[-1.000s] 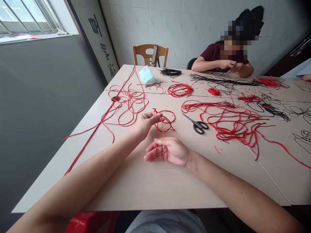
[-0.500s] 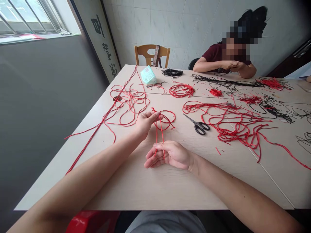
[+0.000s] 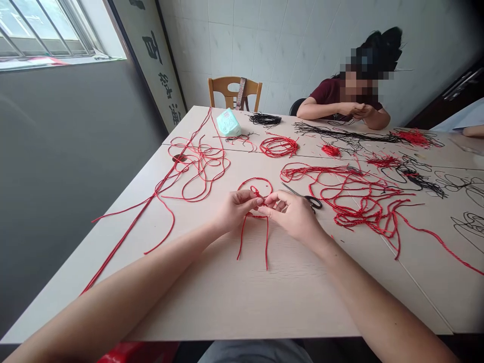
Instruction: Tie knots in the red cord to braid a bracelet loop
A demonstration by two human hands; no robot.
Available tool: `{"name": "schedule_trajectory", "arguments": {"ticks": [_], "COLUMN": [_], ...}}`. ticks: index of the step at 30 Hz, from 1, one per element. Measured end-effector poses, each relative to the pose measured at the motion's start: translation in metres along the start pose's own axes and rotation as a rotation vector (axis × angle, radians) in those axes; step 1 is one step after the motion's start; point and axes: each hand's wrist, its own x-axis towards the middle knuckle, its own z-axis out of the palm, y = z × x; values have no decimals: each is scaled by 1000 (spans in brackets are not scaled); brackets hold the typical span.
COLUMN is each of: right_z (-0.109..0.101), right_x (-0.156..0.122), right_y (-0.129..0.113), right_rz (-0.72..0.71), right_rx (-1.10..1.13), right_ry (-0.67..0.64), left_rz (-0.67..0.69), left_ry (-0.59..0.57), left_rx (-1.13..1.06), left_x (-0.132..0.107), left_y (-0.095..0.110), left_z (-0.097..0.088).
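My left hand (image 3: 236,209) and my right hand (image 3: 291,214) meet fingertip to fingertip over the pale wooden table (image 3: 234,297). Both pinch a thin red cord (image 3: 253,191) at a small knot. Beyond the fingers the cord forms a round braided loop lying on the table. Two loose ends (image 3: 266,247) hang down toward me under my hands. Black-handled scissors (image 3: 312,200) lie just past my right hand, partly hidden by it.
A tangle of long red cord (image 3: 196,164) lies to the left, heaps of red braided cord (image 3: 355,194) to the right. Black cords (image 3: 264,119), a green tissue pack (image 3: 228,122) and a coiled red bundle (image 3: 279,146) sit farther back. Another person (image 3: 348,98) works at the far side beside a wooden chair (image 3: 234,91).
My right hand let the cord ends slip and rose to join my left hand at the knot. The two ends now hang loose beneath both hands.
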Motion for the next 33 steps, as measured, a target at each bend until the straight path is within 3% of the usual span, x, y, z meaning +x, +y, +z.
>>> {"name": "schedule_trajectory", "arguments": {"ticks": [5, 10, 15, 20, 24, 33], "right_z": [8, 4, 7, 11, 12, 9], "right_x": [-3, -3, -2, 2, 3, 3], "right_y": [-1, 0, 1, 8, 7, 5], "right_rz": [-33, -9, -3, 147, 259, 361], "right_rx": [-99, -27, 236, 631, 871, 1071], "right_ry": [48, 32, -2, -130, -161, -183], "left_rz": [24, 47, 36, 61, 55, 26], "left_ry": [18, -13, -36, -83, -85, -60], "left_rx": [115, 233, 258, 176, 157, 168], "left_x": [0, -1, -2, -2, -2, -5], "left_y": [1, 4, 4, 3, 5, 12], "left_z": [-1, -3, -4, -4, -4, -3]}}
